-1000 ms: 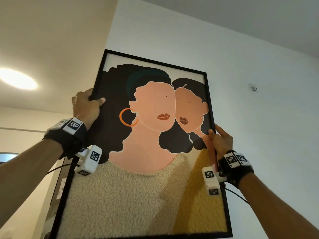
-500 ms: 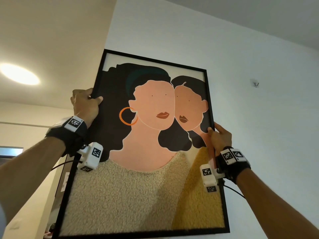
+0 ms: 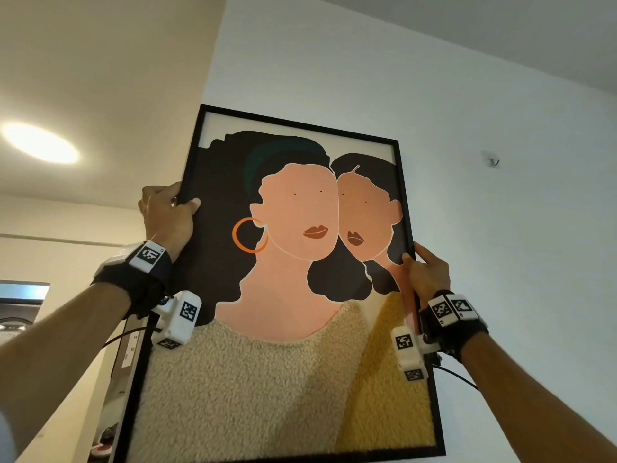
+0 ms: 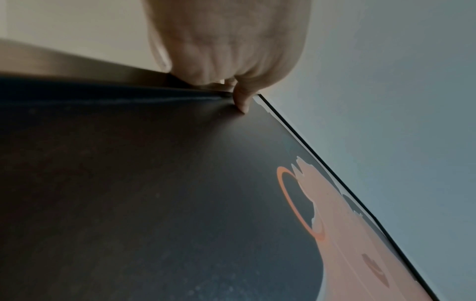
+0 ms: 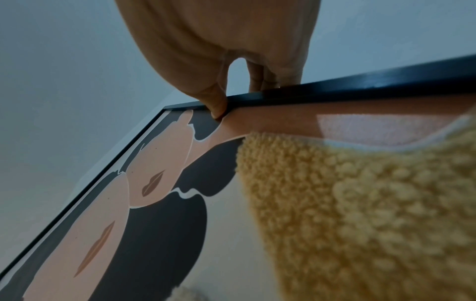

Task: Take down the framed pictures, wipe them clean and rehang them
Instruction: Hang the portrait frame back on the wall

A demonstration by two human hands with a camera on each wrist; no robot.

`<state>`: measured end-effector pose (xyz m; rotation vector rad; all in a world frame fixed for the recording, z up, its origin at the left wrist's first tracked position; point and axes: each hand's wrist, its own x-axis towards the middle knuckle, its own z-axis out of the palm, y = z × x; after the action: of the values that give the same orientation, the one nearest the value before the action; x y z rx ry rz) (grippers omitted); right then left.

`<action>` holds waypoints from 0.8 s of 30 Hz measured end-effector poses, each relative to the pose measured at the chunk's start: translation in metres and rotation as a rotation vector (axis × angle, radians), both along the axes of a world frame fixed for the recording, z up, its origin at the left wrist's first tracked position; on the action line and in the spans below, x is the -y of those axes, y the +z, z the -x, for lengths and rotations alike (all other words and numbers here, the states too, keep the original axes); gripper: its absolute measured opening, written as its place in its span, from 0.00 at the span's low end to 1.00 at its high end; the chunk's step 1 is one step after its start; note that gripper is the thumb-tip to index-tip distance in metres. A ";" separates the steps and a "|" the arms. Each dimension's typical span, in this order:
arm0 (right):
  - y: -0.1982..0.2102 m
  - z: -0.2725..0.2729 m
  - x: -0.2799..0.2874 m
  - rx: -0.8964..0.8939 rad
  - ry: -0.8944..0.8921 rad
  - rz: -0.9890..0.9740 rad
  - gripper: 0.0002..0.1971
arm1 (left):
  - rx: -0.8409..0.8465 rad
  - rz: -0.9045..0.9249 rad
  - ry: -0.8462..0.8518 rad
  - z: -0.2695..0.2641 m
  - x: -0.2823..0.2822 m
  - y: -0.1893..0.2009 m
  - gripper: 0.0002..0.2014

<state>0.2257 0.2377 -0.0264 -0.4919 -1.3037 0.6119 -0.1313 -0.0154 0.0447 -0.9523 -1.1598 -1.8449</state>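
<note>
We find no words, numbers or brand names that we can read. The only signs we see are the black-and-white square code markers (image 3: 149, 254) on the wristband of the left arm and on the white camera block (image 3: 188, 310) below it, with matching markers (image 3: 450, 307) on the right wristband and on its camera block (image 3: 404, 341); they carry patterns, not letters. A pale label (image 3: 128, 349) sits on the dark upright surface left of the framed picture (image 3: 293, 262), but its print is too small for us to read.
</note>
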 end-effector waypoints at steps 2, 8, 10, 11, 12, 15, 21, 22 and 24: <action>0.002 -0.002 -0.002 0.029 -0.027 -0.001 0.22 | 0.023 -0.004 0.009 -0.007 0.002 -0.001 0.22; 0.000 -0.002 -0.010 0.069 -0.042 -0.031 0.21 | 0.014 0.020 0.046 -0.020 0.007 -0.007 0.23; -0.002 -0.002 -0.011 0.081 -0.043 -0.044 0.21 | 0.011 0.029 0.051 -0.021 0.008 -0.010 0.23; -0.003 -0.001 -0.012 0.084 -0.048 -0.051 0.21 | 0.011 0.033 0.053 -0.022 0.009 -0.010 0.23; -0.005 -0.001 -0.012 0.085 -0.051 -0.057 0.21 | 0.010 0.039 0.057 -0.023 0.009 -0.012 0.23; -0.008 0.000 -0.014 0.091 -0.060 -0.069 0.20 | -0.002 0.048 0.074 -0.026 0.010 -0.016 0.23; -0.020 -0.001 -0.019 0.080 -0.046 -0.058 0.13 | -0.008 0.054 0.089 -0.026 0.012 -0.026 0.26; -0.022 -0.002 -0.018 0.082 -0.046 -0.057 0.11 | -0.008 0.055 0.081 -0.025 0.012 -0.027 0.26; -0.024 -0.003 -0.016 0.086 -0.050 -0.058 0.08 | -0.010 0.059 0.073 -0.024 0.013 -0.029 0.26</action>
<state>0.2289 0.2540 -0.0508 -0.5066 -1.3827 0.5149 -0.1074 -0.0283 0.0154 -0.9384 -1.2328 -1.7550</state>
